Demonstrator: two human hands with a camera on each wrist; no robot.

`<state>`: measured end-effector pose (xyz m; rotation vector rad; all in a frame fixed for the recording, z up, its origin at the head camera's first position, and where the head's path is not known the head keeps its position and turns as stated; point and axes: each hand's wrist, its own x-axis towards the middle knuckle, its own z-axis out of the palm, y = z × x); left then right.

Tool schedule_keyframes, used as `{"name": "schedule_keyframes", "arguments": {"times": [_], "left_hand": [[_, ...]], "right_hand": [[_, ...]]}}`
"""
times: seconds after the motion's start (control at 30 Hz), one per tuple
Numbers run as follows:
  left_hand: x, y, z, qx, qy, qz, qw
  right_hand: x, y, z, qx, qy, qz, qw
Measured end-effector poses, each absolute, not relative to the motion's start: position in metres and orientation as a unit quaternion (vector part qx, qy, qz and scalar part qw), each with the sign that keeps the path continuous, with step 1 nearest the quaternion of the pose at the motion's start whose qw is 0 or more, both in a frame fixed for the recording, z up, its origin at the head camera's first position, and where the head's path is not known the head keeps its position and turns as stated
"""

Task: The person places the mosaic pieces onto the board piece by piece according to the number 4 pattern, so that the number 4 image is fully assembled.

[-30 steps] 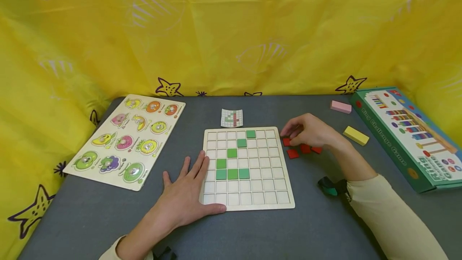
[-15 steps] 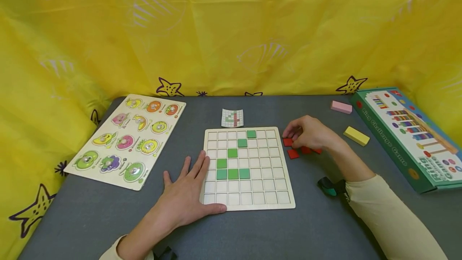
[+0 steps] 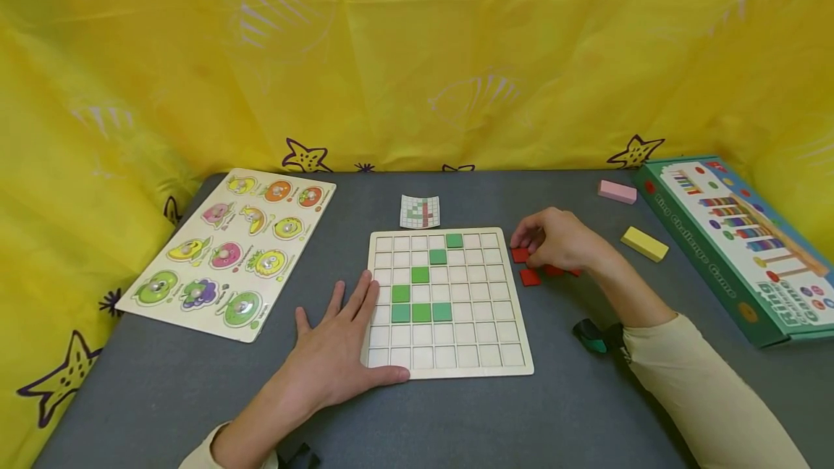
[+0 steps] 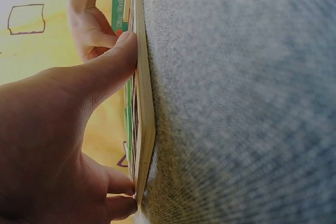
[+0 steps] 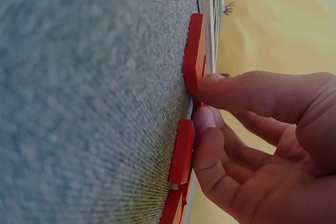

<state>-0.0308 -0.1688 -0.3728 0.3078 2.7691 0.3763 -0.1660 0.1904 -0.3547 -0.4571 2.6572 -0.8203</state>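
Observation:
A square wooden grid board point(image 3: 482, 313) lies flat on the table, with several green tiles point(image 3: 420, 312) set in its cells. My left hand point(image 3: 332, 360) rests along the board's left edge and near corner, fingers spread and the thumb on the front rim. To the right of the board, my right hand point(image 3: 557, 237) is bent over several red tiles. Its thumb and fingertips are at the sides of one red tile point(image 3: 520, 255), pinching it low at the table. Another red tile point(image 5: 195, 51) lies beside the thumb in the right wrist view. The hand partly covers the others.
A small pattern card point(image 3: 420, 212) lies behind the board. On the left is a fruit puzzle board point(image 3: 215, 255). A pink block point(image 3: 617, 192), a yellow block point(image 3: 644, 244) and a green game box point(image 3: 736, 252) are on the right. Yellow cloth hangs behind the table.
My right hand has shifted very slightly over the red tiles and otherwise stays there. The left hand and the green tiles keep their places.

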Motion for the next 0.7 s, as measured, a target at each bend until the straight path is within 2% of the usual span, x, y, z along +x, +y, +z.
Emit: {"name": "schedule_keyframes", "arguments": {"times": [0.7], "left_hand": [[-0.0298, -0.1694, -0.3731, 0.107, 0.971, 0.134, 0.166]], "right_hand": [[-0.1665, 0.1961, -0.352, -0.132, 0.936, -0.295, 0.141]]}}
